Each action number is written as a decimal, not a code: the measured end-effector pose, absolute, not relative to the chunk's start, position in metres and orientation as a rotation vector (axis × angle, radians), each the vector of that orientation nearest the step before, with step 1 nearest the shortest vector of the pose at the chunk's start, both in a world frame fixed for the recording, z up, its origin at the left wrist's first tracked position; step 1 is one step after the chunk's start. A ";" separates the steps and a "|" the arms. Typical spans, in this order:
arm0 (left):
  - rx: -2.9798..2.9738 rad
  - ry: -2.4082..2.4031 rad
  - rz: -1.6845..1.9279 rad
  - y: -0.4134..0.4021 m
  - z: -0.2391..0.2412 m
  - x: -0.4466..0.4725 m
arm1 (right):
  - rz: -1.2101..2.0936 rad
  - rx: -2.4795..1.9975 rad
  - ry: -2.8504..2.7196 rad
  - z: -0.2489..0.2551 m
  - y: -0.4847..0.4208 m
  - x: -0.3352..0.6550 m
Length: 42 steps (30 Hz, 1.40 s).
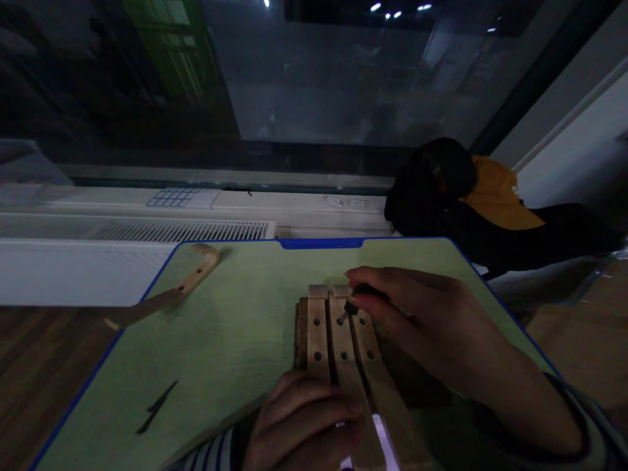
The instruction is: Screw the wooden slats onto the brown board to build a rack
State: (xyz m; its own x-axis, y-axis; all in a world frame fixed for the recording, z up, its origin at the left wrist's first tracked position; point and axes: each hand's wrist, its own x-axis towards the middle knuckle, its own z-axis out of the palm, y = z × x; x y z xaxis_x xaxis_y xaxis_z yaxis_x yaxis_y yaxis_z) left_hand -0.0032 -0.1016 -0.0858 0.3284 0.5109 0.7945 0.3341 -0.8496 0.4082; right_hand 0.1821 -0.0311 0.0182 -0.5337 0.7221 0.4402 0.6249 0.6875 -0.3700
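Three pale wooden strips with round holes, a left strip (pixel 317 337), a middle strip (pixel 345 373) and a right strip (pixel 373 369), lie side by side over a rough brown block (pixel 300 333). My left hand (pixel 307 422) lies across the lower left strip, its fingers curled over the wood. Between thumb and fingertips, my right hand (pixel 432 320) pinches a small black-handled tool (pixel 357 302), like a short screwdriver. It tilts down with its thin metal tip at the upper hole of the middle strip. Whether the tip is inside the hole I cannot tell.
A blue-edged pale green table (pixel 245 281) carries everything. Another holed wooden strip (pixel 199 271) with a hooked end overhangs its left edge. Thin dark slivers (pixel 157 407) lie at lower left. Beyond are a white radiator (pixel 186 230), a window, and dark clothing with an orange cap (pixel 500 193).
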 end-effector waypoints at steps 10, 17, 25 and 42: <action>2.499 0.747 1.289 -0.099 -0.067 -0.014 | 0.141 -1.050 -2.331 0.014 -0.034 0.182; 2.496 0.752 1.267 -0.099 -0.065 -0.012 | 0.113 -1.052 -2.343 0.011 -0.033 0.179; 2.414 0.763 1.588 -0.102 -0.087 0.000 | 0.046 -1.106 -2.296 0.022 -0.034 0.190; 2.485 0.802 1.293 -0.103 -0.057 -0.010 | 0.237 -1.012 -2.419 0.021 -0.048 0.188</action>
